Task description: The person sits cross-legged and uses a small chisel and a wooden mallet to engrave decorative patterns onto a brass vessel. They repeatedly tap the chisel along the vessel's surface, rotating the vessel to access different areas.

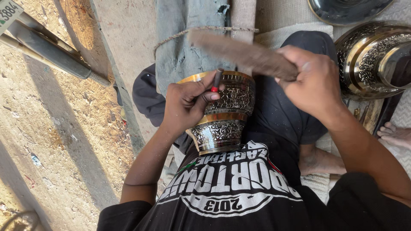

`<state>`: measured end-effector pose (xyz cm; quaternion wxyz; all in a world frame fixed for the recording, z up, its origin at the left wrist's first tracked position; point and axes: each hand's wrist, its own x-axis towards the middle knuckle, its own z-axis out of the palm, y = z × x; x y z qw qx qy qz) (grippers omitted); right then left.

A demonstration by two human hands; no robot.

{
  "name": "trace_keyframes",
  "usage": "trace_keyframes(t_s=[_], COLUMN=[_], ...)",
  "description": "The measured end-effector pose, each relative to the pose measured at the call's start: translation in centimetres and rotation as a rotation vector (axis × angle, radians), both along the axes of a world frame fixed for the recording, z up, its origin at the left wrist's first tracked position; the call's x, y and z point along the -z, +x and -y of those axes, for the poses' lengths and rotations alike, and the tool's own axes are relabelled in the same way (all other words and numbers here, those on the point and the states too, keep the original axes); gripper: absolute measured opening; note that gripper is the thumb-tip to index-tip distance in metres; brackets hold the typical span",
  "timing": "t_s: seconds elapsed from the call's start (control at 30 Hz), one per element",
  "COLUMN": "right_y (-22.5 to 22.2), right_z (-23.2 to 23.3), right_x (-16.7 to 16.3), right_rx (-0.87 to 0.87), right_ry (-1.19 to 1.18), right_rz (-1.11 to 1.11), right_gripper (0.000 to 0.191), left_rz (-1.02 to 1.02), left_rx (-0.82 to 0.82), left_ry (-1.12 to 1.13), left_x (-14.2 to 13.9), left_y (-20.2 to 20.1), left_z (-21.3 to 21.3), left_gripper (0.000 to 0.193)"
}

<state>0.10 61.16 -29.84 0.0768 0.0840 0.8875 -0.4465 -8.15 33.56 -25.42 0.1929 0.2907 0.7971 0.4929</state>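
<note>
My left hand (pixel 186 105) pinches a punch (pixel 216 80) against the vase (pixel 224 115). My right hand (pixel 314 83) is clenched around a mallet (pixel 244 53). A pale tag (pixel 8 13) sits at ten o'clock.

A polished metal vase (pixel 222 115), glossy with gold-toned bands and finely engraved dark patterning, is being shown beside a second engraved metal vessel (pixel 370 60) of the same shiny finish. A thin dark metal chisel (pixel 217 80) with a red band is being seen against it. A rough, matt wooden mallet (pixel 244 53), blurred, is being shown above. Coarse, faded cloth (pixel 192 38) is being seen behind, and dry, gritty dirt ground (pixel 55 128) alongside.
</note>
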Motion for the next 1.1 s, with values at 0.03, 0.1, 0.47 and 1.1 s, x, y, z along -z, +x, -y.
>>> trace_keyframes(t_s=[0.03, 0.1, 0.47, 1.1], right_y=[0.1, 0.4, 1.3, 0.4], right_z=[0.0, -0.3, -0.9, 0.5], right_x=[-0.3, -0.9, -0.2, 1.0], right_rx=[0.060, 0.041, 0.090, 0.091], right_ry=[-0.226, -0.147, 0.148, -0.109], right_rz=[-0.065, -0.062, -0.078, -0.118], right_gripper=[0.028, 0.025, 0.039, 0.028], left_rz=[0.009, 0.035, 0.133, 0.170], left_rx=[-0.009, -0.026, 0.171, 0.133], left_ry=[-0.018, -0.052, 0.062, 0.009], left_x=[-0.1, -0.2, 0.5, 0.9], left_y=[0.0, -0.1, -3.0, -2.6], left_z=[0.0, -0.2, 0.0, -0.3], left_gripper=[0.047, 0.044, 0.026, 0.029])
